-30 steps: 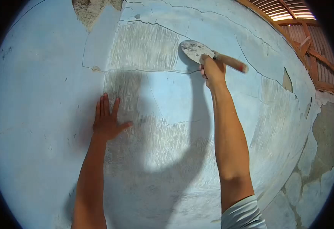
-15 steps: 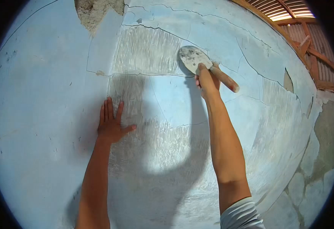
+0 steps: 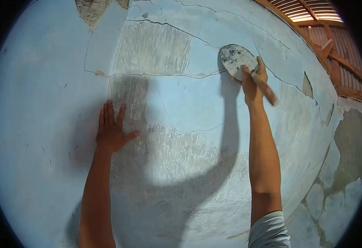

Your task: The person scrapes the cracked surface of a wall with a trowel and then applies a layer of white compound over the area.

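Observation:
A cracked, light blue wall [image 3: 189,99] fills most of the view, with greyish scraped patches on it. My right hand [image 3: 253,82] grips a trowel [image 3: 235,59] by its worn wooden handle, with the handle pointing down to the right. The rounded, stained metal blade lies at the wall's surface, at the right end of a long crack. My left hand [image 3: 114,130] rests against the wall at the left, fingers spread and pointing up, holding nothing. It is below and left of the trowel, beside a shaded scraped strip.
Broken plaster [image 3: 91,12] shows rough material at the top left. Wooden beams [image 3: 334,53] and corrugated metal sheets are at the upper right. Bare grey patches [image 3: 350,140] mark the wall's far right. Shadows of the arms fall across the wall.
My right hand has moved the trowel to the right and slightly up along the wall. The view has shifted a little, while my left hand stays on the wall.

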Motion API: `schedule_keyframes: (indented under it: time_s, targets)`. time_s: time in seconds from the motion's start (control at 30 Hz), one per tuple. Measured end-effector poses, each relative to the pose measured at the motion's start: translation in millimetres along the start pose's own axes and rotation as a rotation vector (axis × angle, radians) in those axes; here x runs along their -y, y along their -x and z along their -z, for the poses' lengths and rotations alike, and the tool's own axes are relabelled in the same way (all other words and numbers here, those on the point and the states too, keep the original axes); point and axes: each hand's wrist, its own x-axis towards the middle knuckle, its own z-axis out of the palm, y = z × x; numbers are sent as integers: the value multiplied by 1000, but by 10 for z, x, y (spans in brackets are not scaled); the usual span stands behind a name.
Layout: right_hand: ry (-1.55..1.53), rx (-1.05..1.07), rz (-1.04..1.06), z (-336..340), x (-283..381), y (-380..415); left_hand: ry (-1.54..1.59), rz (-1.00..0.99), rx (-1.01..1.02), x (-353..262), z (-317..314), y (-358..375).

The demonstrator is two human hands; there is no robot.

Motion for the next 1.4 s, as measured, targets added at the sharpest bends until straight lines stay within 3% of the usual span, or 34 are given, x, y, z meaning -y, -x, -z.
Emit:
schedule_keyframes:
  time_s: [0.2,0.37,0.53,0.67,0.9,0.93,1.2,1.33,1.4]
  targets:
    - [-10,19,-42,-81,-164,41,-32,15,-21,-2,-45,-32]
    - [112,51,-165,-421,130,38,-30,17,1,-19,-21,-26]
    - [172,93,-172,-306,226,55,-14,-12,-32,47,-88,-45]
    - [512,228,355,-464,47,-330,-17,-18,-55,56,-117,-47]
    - [959,552,420,-209,294,-168,7,-6,-51,50,-95,-25]
    - [975,485,738,-282,102,-124,8,-3,-50,36,-85,-28]
    - [1177,559,962,-482,56,-129,-29,12,-37,36,-97,-54]
    - [1128,576,796,-536,163,-244,-16,-3,-44,39,-94,-37]
    - [1089,595,826,-469,174,-146,2,-19,-60,50,-115,-22]
